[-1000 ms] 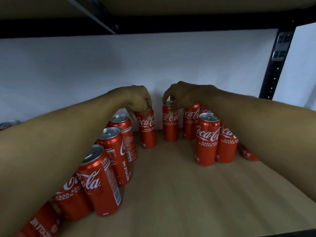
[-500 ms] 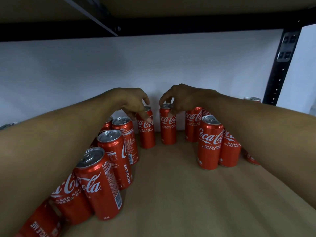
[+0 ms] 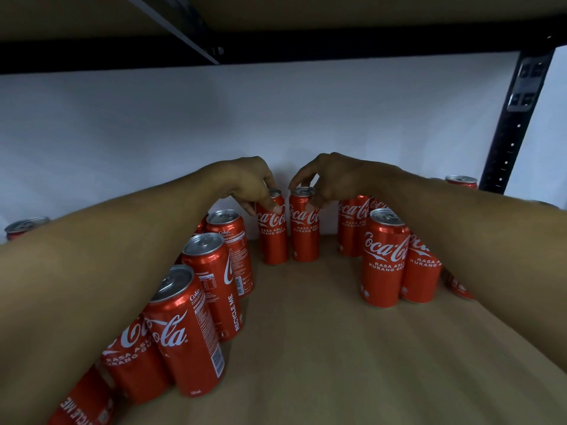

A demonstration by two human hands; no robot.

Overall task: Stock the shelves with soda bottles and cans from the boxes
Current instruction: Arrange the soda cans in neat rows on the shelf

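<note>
Left grip (image 3: pixel 248 187) holds one Coca-Cola can (image 3: pixel 272 237), right grip (image 3: pixel 329 179) pinches the neighbouring can (image 3: pixel 304 231) at its rim, both upright at the back of the shelf (image 3: pixel 306 348). Other cans (image 3: pixel 385 259) line both sides, middle bare, so stocking looks roughly half done. No bottles visible.

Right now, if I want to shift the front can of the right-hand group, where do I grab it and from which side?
Take the front can by its upper body just under the rim, coming from above and its open left. It stands upright with bare shelf to its left, while a neighbouring can sits tight against its right, likely blocking a wrap there.
</note>
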